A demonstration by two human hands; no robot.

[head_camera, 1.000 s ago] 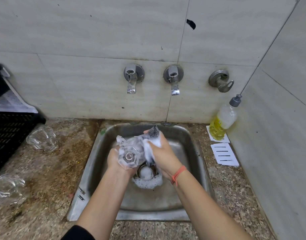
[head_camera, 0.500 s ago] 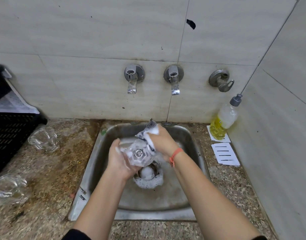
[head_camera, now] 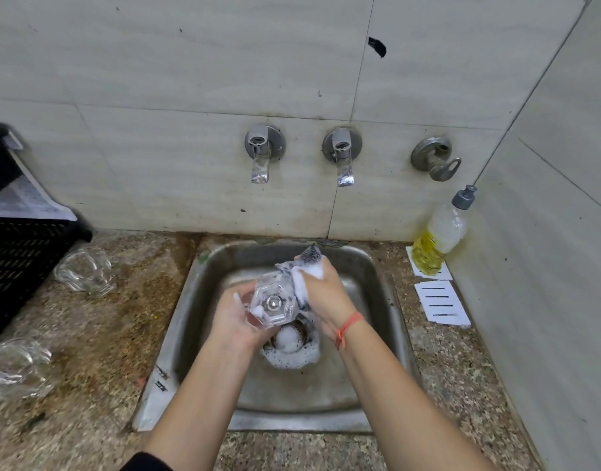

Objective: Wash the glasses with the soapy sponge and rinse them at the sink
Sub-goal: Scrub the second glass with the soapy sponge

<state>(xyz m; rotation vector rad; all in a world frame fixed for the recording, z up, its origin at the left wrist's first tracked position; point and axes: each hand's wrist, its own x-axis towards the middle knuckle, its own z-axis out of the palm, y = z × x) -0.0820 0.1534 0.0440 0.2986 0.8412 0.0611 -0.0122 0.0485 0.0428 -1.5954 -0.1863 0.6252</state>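
While I lean over the sink (head_camera: 292,392), my left hand (head_camera: 236,322) curls round a glass (head_camera: 274,303), holding it above the foam (head_camera: 288,356) at the drain, faceted base toward me; my right hand (head_camera: 328,295) grips the soapy sponge (head_camera: 311,265), pressed against the glass's side.

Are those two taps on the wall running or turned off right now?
Off, it seems. No stream falls from the left tap or the right tap, and only foam lies in the sink.
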